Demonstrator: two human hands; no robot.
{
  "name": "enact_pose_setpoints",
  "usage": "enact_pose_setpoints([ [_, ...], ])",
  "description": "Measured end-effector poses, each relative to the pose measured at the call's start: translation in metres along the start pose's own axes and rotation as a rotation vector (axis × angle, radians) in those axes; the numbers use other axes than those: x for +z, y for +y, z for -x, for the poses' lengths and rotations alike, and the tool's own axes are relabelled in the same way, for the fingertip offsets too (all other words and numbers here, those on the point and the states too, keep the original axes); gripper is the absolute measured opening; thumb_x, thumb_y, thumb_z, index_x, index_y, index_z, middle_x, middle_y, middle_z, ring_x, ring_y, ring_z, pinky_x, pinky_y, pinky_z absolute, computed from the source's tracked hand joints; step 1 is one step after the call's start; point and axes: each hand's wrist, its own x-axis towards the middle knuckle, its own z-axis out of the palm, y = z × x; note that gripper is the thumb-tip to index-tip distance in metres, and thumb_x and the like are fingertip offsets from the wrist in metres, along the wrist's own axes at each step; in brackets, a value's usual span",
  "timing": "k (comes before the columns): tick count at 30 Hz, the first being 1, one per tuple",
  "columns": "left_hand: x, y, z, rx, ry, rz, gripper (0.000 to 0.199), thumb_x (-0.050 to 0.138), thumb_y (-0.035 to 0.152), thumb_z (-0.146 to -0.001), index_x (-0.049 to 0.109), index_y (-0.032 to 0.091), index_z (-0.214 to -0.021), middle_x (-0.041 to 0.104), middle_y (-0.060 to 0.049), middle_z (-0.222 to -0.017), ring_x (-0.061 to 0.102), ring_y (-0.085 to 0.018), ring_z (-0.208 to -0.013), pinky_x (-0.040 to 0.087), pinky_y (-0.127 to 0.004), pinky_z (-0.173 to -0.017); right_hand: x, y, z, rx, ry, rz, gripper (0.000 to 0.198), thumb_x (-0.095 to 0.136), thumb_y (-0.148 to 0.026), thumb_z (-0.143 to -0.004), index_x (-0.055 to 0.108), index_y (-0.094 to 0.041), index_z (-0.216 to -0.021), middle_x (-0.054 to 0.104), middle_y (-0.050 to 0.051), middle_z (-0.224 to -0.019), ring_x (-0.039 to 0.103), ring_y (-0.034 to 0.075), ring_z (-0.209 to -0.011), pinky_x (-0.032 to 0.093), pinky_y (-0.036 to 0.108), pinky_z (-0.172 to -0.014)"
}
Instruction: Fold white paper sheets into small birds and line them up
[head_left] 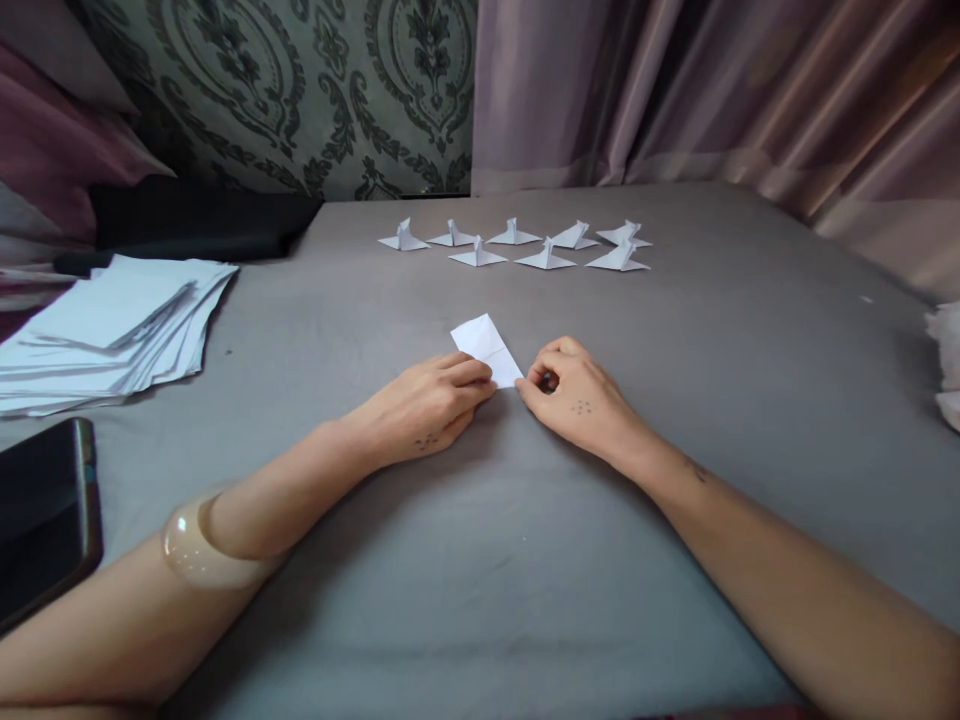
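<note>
A small folded piece of white paper (489,345) is held between my two hands over the grey cloth, with a crease line across it. My left hand (442,400) grips its lower left edge, the fingers curled and pressed together. At the paper's right corner, my right hand (574,395) pinches with thumb and forefinger. The left fingers cover part of the paper's near edge. Beyond the hands, several folded white paper figures (514,233) stand in two rows.
On the left lies a loose stack of white paper sheets (112,320), with a black cloth-like item (202,220) behind it. A dark phone (45,520) rests at the near left. Curtains (555,90) and a patterned wall (322,90) bound the grey surface (480,600) at the back.
</note>
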Motion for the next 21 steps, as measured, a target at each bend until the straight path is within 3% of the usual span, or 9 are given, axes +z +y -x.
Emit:
enact_pose_setpoints([
  [6, 0.009, -0.005, -0.002, -0.069, 0.079, 0.113, 0.032, 0.039, 0.021, -0.097, 0.065, 0.016, -0.114, 0.064, -0.011, -0.107, 0.058, -0.019, -0.096, 0.049, -0.033, -0.087, -0.004, 0.004, -0.003, -0.029, 0.001, 0.036, 0.003, 0.058, -0.022, -0.076, 0.057, -0.020, -0.073, 0.057, 0.002, -0.085, 0.054, 0.013, -0.066, 0.044, 0.029, -0.064],
  [12, 0.013, -0.006, -0.007, -0.083, 0.136, 0.060, 0.030, 0.040, 0.022, -0.097, 0.068, 0.014, -0.100, 0.065, -0.011, -0.100, 0.058, -0.019, -0.089, 0.049, -0.032, -0.081, -0.007, 0.003, -0.001, -0.209, -0.109, 0.047, 0.029, 0.051, -0.013, -0.078, 0.067, -0.025, -0.099, 0.060, 0.002, -0.104, 0.054, 0.010, -0.066, 0.044, 0.028, -0.067],
  [17, 0.014, -0.002, -0.009, -0.066, 0.141, -0.052, 0.030, 0.038, 0.022, -0.097, 0.066, 0.011, -0.093, 0.067, -0.013, -0.095, 0.060, -0.021, -0.087, 0.050, -0.033, -0.077, -0.006, 0.001, 0.005, -0.262, -0.101, 0.146, 0.023, 0.055, -0.021, -0.083, 0.067, -0.026, -0.102, 0.059, 0.002, -0.113, 0.056, 0.011, -0.069, 0.043, 0.029, -0.067],
  [21, 0.014, -0.001, -0.010, -0.124, 0.295, 0.063, 0.025, 0.042, 0.023, -0.095, 0.065, 0.012, -0.092, 0.067, -0.012, -0.093, 0.060, -0.020, -0.087, 0.049, -0.033, -0.080, -0.004, -0.002, 0.003, -0.297, -0.020, 0.107, 0.016, 0.054, -0.026, -0.089, 0.068, -0.024, -0.095, 0.062, 0.003, -0.107, 0.056, 0.013, -0.072, 0.043, 0.029, -0.068],
])
